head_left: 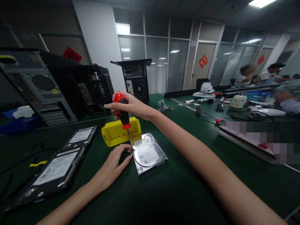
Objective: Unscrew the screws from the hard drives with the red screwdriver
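A silver hard drive (150,153) with a white label lies flat on the green table. My right hand (127,104) is closed around the red and black handle of a screwdriver (125,117), held nearly upright above the drive's left edge. The shaft's tip meets that edge. Beside the tip, the thumb and forefinger of my left hand (118,159) come together in a pinch at the drive's side. Whatever lies between those fingertips is too small to make out. Just behind the drive sits a yellow plastic bin (110,134).
Two more hard drives (56,165) lie at left, near a yellow strip (38,163). Computer cases (44,81) stand behind them, and another case (137,79) stands at the back. Tools and a white cup (237,101) occupy the right side; people sit beyond.
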Demonstrator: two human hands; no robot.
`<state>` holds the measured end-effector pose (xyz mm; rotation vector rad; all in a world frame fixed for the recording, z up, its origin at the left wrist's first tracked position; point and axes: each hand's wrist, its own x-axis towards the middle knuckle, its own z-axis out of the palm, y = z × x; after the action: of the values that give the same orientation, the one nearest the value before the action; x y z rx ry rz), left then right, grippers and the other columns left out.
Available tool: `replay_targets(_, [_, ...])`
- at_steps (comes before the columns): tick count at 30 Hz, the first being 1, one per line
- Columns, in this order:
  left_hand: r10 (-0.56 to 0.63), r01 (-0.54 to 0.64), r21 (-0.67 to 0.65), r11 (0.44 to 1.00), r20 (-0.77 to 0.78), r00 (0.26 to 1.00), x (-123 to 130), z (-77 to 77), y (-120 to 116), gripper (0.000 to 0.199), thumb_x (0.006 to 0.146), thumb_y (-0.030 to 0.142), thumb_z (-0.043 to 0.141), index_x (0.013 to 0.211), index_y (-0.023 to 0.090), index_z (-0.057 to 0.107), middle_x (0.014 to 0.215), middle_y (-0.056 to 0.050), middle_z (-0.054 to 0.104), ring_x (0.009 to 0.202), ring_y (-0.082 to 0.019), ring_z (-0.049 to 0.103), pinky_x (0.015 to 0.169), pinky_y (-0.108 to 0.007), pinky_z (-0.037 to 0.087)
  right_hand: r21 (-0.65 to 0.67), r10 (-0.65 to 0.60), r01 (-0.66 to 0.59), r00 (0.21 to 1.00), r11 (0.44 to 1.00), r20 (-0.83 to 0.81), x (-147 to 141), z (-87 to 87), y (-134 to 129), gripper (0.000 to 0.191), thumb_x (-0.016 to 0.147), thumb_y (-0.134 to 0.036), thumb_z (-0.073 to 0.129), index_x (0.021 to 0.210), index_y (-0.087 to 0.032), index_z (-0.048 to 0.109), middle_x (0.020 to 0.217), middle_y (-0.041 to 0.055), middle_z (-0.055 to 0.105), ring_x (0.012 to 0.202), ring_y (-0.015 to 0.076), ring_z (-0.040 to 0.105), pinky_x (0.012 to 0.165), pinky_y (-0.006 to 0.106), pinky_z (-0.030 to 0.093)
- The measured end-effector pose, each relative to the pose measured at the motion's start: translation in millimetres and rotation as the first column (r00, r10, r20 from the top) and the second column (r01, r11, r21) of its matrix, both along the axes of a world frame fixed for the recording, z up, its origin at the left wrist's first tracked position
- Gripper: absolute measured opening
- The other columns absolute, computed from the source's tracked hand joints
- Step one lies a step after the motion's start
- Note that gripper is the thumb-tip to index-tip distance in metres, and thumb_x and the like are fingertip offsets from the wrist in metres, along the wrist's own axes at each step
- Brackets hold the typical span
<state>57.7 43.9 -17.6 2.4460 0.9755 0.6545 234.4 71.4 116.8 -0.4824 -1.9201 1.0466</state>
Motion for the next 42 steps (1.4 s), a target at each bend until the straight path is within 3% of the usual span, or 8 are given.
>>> replay_targets(5, [-0.018,0.018,-0.009,1.000,-0.001,1.000,1,-0.9,1,0.031,0.090,0.042,0.043,0.113,0.022,0.051,0.112,-0.007,0.057,0.106,-0.025,0.054,0.092,-0.042,0.044,0.002,0.009,-0.009,1.000,1.000,-0.007,0,5.0,-5,0.024,0.081,-0.030,0.059,0.089,-0.020,0.039,0.070,-0.0040,0.050,0.059,0.0074,0.053,0.062,0.022,0.049])
replay_targets(11, [-0.028,0.027,0.012,1.000,0.017,0.999,2,0.8,1,0.028,0.090,0.039,0.044,0.110,0.021,0.052,0.109,-0.008,0.059,0.104,-0.025,0.055,0.092,-0.042,0.045,-0.190,0.046,-0.053,0.998,0.980,-0.037,-2,9.0,-3,0.022,0.091,-0.042,0.036,0.093,-0.022,0.043,0.067,-0.0034,0.049,0.056,0.0089,0.054,0.062,0.027,0.051])
replay_targets(20, [-0.032,0.032,0.018,0.999,0.024,0.999,1,0.2,0,0.028,0.090,0.038,0.044,0.111,0.022,0.052,0.111,-0.007,0.059,0.105,-0.024,0.055,0.093,-0.041,0.045,-0.068,0.039,-0.040,0.999,0.997,-0.018,6,10.4,0,0.019,0.084,-0.034,0.054,0.081,-0.017,0.046,0.078,0.0007,0.058,0.066,0.0088,0.060,0.067,0.024,0.052])
replay_targets(25, [-0.027,0.026,0.011,1.000,0.031,0.999,1,0.8,0,0.029,0.090,0.038,0.045,0.113,0.022,0.052,0.112,-0.008,0.059,0.105,-0.024,0.056,0.093,-0.041,0.045,-0.003,0.034,-0.034,0.999,0.999,-0.014,11,15.3,-7,0.021,0.081,-0.029,0.059,0.075,-0.016,0.044,0.068,-0.0005,0.058,0.061,0.0084,0.058,0.064,0.025,0.052])
replay_targets(30, [-0.030,0.029,0.013,0.999,0.044,0.999,0,1.1,-1,0.027,0.090,0.037,0.045,0.111,0.022,0.053,0.111,-0.007,0.059,0.104,-0.024,0.056,0.093,-0.042,0.044,-0.043,-0.002,0.000,0.999,0.999,-0.039,10,14.9,-8,0.020,0.081,-0.032,0.057,0.082,-0.017,0.044,0.065,-0.0041,0.050,0.057,0.0070,0.053,0.061,0.025,0.051])
replay_targets(34, [-0.045,0.045,-0.002,0.999,0.044,0.998,0,0.3,-1,0.026,0.091,0.036,0.044,0.111,0.021,0.051,0.110,-0.008,0.058,0.105,-0.024,0.054,0.094,-0.042,0.043,-0.094,-0.008,0.010,1.000,0.996,0.020,10,15.7,-9,0.010,0.086,-0.022,0.046,0.095,-0.018,0.043,0.074,-0.0027,0.051,0.064,0.0075,0.055,0.067,0.025,0.050])
replay_targets(37, [-0.052,0.052,-0.006,0.999,0.049,0.997,-1,0.3,-1,0.025,0.091,0.035,0.043,0.110,0.022,0.051,0.110,-0.007,0.057,0.105,-0.024,0.054,0.094,-0.043,0.042,-0.017,-0.017,0.019,0.994,1.000,0.105,12,16.1,-10,0.017,0.086,-0.020,0.045,0.103,-0.018,0.044,0.084,-0.0012,0.052,0.072,0.0072,0.055,0.070,0.022,0.048])
replay_targets(42, [-0.049,0.050,-0.018,0.999,0.044,0.998,-1,1.4,-2,0.025,0.091,0.036,0.043,0.110,0.022,0.050,0.110,-0.008,0.056,0.105,-0.024,0.053,0.095,-0.045,0.042,0.173,-0.119,0.104,0.990,0.979,0.080,8,12.6,-6,0.017,0.080,-0.025,0.058,0.086,-0.016,0.045,0.077,-0.0021,0.050,0.068,0.0067,0.054,0.069,0.021,0.048])
